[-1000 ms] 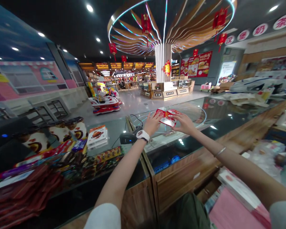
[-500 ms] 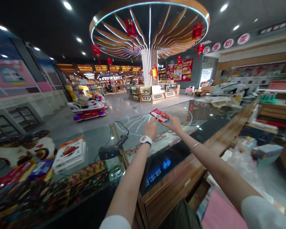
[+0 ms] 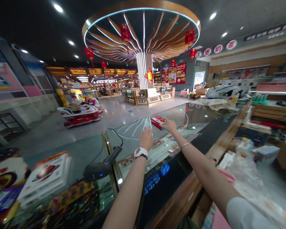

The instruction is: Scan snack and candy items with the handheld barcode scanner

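Note:
My right hand (image 3: 169, 125) grips the near right end of a small red box (image 3: 157, 121) with white and printed patches on top. The box is at the glass counter top (image 3: 178, 117); whether it rests fully on the glass I cannot tell. Just left of it, my left hand (image 3: 146, 139) has its fingers stretched out over the glass and holds nothing. A white watch (image 3: 141, 153) is on the left wrist. Nearer and to the left lies a black handheld scanner (image 3: 97, 170) with a small blue light and a cable.
White boxes (image 3: 46, 175) with a food picture and several snack packets (image 3: 4, 200) lie on the left counter. A metal strip (image 3: 111, 165) divides the glass. Along the right are crumpled plastic (image 3: 245, 178) and cartons. A ride-on toy (image 3: 79, 113) stands beyond the counter.
The red box has gone from tilted to lying flatter and lower. My left hand has come away from it and dropped toward the glass. The view has shifted slightly.

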